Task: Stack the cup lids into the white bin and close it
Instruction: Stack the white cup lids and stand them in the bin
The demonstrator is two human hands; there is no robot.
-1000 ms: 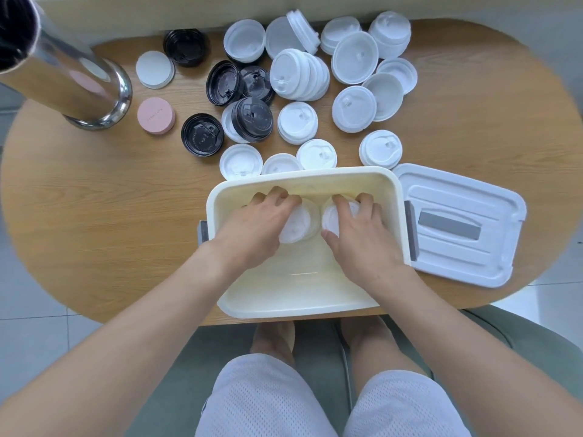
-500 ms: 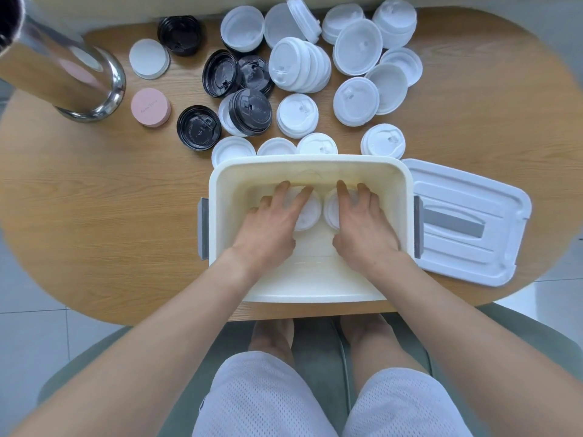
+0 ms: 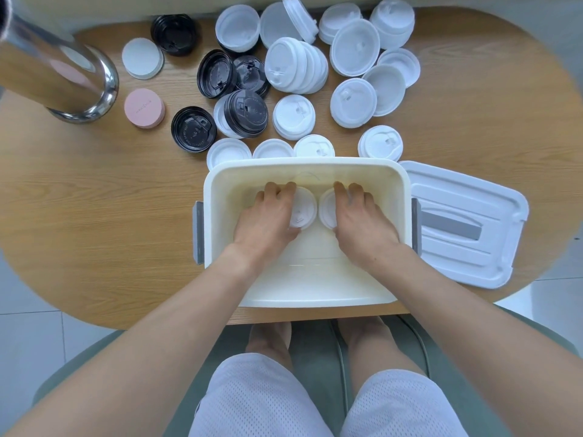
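Both hands are reaching into the white bin [image 3: 405, 197] at the table's near edge; the left hand [image 3: 268, 216] is lying on one white lid [image 3: 304, 209], fingers loosely bent; the right hand [image 3: 362, 216] is covering a second lid [image 3: 326, 206] likewise; one bin cover [image 3: 467, 222] is lying just right; five black lids are sitting far left among the whites
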